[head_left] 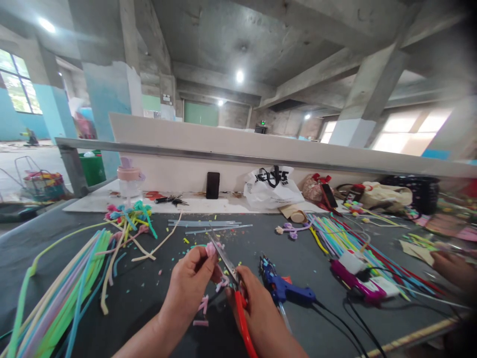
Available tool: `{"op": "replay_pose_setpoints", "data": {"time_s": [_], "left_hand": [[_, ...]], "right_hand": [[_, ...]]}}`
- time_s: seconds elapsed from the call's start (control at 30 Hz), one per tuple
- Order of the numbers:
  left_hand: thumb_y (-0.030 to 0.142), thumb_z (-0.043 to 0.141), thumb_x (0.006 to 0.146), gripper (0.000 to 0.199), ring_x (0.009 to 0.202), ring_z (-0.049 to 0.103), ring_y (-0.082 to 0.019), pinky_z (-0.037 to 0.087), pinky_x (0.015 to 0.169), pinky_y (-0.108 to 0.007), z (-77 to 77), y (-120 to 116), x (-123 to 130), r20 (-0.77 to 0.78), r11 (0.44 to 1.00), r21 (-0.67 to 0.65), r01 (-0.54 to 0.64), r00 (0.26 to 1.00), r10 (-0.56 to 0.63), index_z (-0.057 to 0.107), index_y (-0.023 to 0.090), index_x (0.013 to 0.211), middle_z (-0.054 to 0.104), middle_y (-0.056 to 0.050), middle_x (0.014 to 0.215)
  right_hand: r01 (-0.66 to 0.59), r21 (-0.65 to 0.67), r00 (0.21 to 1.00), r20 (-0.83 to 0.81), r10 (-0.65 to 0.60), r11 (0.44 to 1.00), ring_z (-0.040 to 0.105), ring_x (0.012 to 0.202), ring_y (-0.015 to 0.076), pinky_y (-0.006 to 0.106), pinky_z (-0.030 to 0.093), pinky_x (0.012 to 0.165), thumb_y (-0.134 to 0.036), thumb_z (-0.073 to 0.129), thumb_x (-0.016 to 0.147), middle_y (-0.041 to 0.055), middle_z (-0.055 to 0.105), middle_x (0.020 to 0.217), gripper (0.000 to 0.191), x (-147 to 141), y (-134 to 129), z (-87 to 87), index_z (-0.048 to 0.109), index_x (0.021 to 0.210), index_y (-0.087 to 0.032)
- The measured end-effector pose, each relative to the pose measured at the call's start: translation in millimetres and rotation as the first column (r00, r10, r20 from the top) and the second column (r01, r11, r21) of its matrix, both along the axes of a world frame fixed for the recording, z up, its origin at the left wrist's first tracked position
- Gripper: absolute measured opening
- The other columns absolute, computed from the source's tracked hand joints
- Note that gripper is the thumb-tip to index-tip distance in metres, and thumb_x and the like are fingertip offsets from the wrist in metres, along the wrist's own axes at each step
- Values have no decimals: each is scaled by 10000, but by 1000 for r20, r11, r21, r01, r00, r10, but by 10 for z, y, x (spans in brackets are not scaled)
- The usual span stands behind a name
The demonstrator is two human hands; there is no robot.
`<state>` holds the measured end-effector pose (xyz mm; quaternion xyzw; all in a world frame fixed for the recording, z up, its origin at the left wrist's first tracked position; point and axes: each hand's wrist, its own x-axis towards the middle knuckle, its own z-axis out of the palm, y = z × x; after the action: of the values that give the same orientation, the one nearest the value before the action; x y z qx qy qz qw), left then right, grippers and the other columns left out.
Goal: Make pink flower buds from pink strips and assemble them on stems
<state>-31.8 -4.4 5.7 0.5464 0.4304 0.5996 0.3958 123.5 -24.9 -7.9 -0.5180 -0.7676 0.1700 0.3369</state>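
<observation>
The pink piece (211, 249), probably soft and light, is pinched low by left fingers (206, 270), scissors (227, 262) handle-gripped by right fingers (246, 276).

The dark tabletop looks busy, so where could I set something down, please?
Barring specks, there's bare room between the left pipe-cleaner bundle and left hand, and between the blue glue gun and yellow pipe cleaner. It's crowded around the magenta power strip.

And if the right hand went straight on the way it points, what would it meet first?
Likely the pink piece in the left hand, close beside the scissors that the right hand holds, though depth there is unclear.
</observation>
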Motion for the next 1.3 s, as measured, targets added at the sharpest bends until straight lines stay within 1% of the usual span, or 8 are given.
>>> {"op": "replay_pose_setpoints", "data": {"time_s": [0.2, 0.43, 0.53, 0.63, 0.73, 0.83, 1.13, 1.3], "left_hand": [[415, 535, 821, 274, 519, 564, -117, 452, 532, -222, -18, -2, 3, 16, 1000, -15, 12, 1000, -11, 555, 169, 702, 602, 19, 559], [416, 532, 828, 274, 531, 547, -101, 450, 545, -210, 24, -8, -20, 67, 999, -18, 45, 997, -44, 556, 164, 723, 585, 22, 572], [417, 527, 835, 281, 504, 514, -78, 436, 509, -189, 74, -26, -18, 165, 991, -40, 128, 979, -120, 550, 159, 726, 554, 30, 569], [456, 501, 839, 293, 420, 469, -56, 377, 383, -160, 115, -39, -7, 341, 953, -131, 273, 915, -215, 551, 169, 813, 526, 40, 590], [457, 505, 834, 284, 366, 453, -35, 297, 289, -134, 137, -49, -2, 464, 896, -179, 407, 838, -287, 545, 186, 913, 552, 24, 715], [415, 525, 835, 247, 406, 478, -35, 312, 278, -121, 144, -58, -3, 534, 858, -142, 494, 768, -354, 538, 196, 948, 546, 15, 803], [470, 491, 837, 299, 317, 369, -14, 242, 247, -117, 183, -79, -4, 535, 836, -167, 523, 760, -369, 550, 184, 901, 511, 41, 657], [452, 527, 824, 275, 313, 349, -7, 188, 286, -126, 174, -76, -27, 533, 822, -160, 547, 749, -394, 535, 178, 825, 505, 48, 602]], "right_hand": [[-21, -7, 999, -32, 21, 1000, 536, 654, 153, 236, 415, 602, -285, 465, 826, 15, 588, 756, 127, -2, 23, -22, 517, 909, -205], [-22, 14, 993, -117, 24, 1000, 442, 523, 118, 209, 359, 503, -332, 462, 824, -41, 486, 598, 138, -21, 48, -60, 531, 828, -212], [-90, 24, 970, -224, 93, 996, 467, 567, 118, 200, 388, 527, -355, 478, 831, -26, 531, 662, 180, -16, 52, -36, 533, 901, -198], [-130, 14, 949, -288, 128, 991, 507, 637, 123, 199, 424, 581, -342, 470, 855, 1, 576, 757, 195, 3, 49, 14, 518, 962, -187], [-142, 6, 948, -287, 138, 990, 529, 682, 132, 207, 439, 617, -331, 478, 858, 3, 576, 770, 182, 22, 34, 68, 519, 962, -187], [-146, 6, 962, -231, 144, 989, 532, 691, 135, 220, 444, 637, -314, 476, 859, 5, 580, 790, 187, 36, 19, 87, 514, 994, -190], [-66, 19, 977, -201, 69, 998, 532, 630, 116, 198, 460, 596, -303, 497, 832, -2, 574, 772, 207, 58, 50, -44, 512, 1011, -198], [-65, 50, 985, -154, 72, 997, 567, 729, 137, 222, 474, 673, -289, 516, 820, 25, 603, 869, 268, 80, 42, -29, 514, 1073, -201]]}}
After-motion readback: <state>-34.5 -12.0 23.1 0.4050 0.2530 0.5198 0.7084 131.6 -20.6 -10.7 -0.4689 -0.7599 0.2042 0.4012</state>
